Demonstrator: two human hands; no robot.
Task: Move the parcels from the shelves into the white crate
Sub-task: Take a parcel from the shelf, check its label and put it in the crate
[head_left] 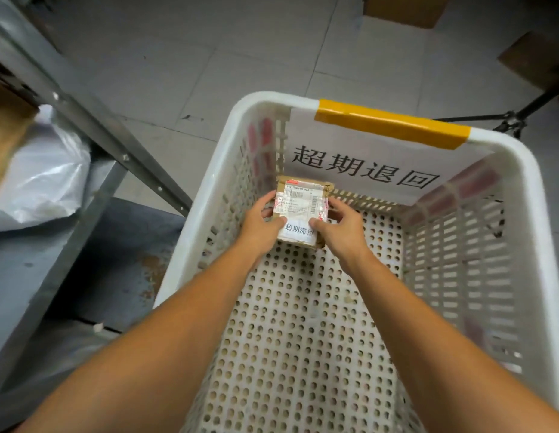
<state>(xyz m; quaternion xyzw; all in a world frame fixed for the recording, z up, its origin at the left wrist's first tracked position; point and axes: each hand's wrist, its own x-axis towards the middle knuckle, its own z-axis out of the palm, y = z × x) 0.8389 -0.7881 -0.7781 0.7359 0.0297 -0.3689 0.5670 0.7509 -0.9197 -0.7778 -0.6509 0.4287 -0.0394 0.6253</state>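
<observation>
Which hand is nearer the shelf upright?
Left. The left hand grips the parcel's side facing the shelf upright; the right hand grips the far side.

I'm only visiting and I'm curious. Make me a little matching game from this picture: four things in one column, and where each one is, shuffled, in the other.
Things
1. cardboard parcel
2. yellow tape
3. plastic bag
4. paper sign

Places
A. on the metal shelving at the left
B. stuck over the far rim of the white crate
C. held between the left hand and the right hand, low inside the crate
D. hanging down the crate's far inner wall

Pairs: 1-C, 2-B, 3-A, 4-D
</observation>
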